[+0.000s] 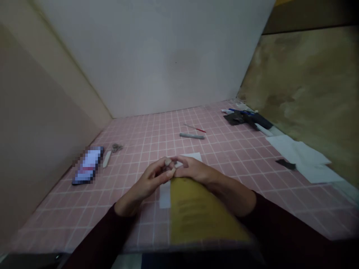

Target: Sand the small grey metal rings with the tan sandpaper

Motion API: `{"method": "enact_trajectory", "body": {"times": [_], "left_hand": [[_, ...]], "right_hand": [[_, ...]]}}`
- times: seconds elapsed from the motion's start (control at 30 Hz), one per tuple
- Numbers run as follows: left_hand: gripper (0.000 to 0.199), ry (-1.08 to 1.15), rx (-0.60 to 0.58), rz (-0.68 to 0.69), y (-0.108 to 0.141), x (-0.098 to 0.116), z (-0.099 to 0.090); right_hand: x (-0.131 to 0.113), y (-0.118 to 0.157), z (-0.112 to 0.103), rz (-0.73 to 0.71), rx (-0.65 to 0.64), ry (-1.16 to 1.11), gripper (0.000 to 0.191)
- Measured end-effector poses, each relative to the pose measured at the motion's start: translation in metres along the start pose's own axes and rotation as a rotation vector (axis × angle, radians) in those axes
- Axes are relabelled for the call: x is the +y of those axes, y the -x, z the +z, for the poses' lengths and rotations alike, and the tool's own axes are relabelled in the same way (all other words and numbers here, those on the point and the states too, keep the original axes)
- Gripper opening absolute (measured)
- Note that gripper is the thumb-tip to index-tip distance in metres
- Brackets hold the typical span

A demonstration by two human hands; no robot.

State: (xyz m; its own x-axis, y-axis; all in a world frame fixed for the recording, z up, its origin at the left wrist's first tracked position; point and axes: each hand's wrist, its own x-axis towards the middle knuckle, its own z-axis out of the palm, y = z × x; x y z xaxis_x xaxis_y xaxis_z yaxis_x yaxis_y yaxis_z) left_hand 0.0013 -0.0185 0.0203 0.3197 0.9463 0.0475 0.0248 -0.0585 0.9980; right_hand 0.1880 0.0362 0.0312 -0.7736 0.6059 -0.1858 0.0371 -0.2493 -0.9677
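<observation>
My left hand [153, 178] and my right hand [193, 169] meet near the middle of the table, fingertips together. Between them is something small and pale, too blurred to make out, and the fingers of both hands are bent round it. A yellow sheet [202, 216] with faint dark lines lies under my right hand and forearm, reaching to the front edge. White paper [165, 196] shows beneath the yellow sheet at its left side, and again behind my right hand.
On the pink checked table [134, 138] lie a phone [88, 164], a white strip [107, 159], scissors [117, 147], a grey bar [192, 136] and a red-ended tool [201, 130]. White papers [300, 157] and dark scraps [234, 118] lie at the right.
</observation>
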Motion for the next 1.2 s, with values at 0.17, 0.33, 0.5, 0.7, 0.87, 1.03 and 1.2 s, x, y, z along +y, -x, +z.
{"method": "enact_trajectory", "body": {"times": [0.17,0.33,0.5,0.7,0.87,1.03,1.2], "left_hand": [[0.023,-0.011,0.007,0.030,0.001,0.007,0.003],[0.028,0.093,-0.009,-0.103,-0.006,-0.006,0.002],[0.026,0.112,-0.012,0.023,-0.001,0.002,0.003],[0.031,0.115,-0.064,-0.087,-0.005,-0.005,-0.001],[0.033,0.093,-0.068,-0.082,-0.006,-0.007,0.000],[0.029,0.018,-0.092,0.042,0.002,0.009,0.002],[0.028,0.053,-0.078,-0.046,-0.002,-0.004,0.002]], "right_hand": [[0.003,-0.002,-0.002,0.046,-0.051,-0.053,0.041],[-0.002,0.008,0.007,-0.220,0.207,0.525,0.058],[0.000,0.001,0.004,-0.025,0.020,0.111,0.048],[0.002,0.002,0.004,-0.073,0.067,0.255,0.048],[0.002,0.005,0.004,-0.167,0.144,0.460,0.046],[0.004,-0.004,-0.003,0.058,-0.117,0.006,0.035],[0.004,0.002,0.002,-0.115,0.089,0.366,0.050]]}}
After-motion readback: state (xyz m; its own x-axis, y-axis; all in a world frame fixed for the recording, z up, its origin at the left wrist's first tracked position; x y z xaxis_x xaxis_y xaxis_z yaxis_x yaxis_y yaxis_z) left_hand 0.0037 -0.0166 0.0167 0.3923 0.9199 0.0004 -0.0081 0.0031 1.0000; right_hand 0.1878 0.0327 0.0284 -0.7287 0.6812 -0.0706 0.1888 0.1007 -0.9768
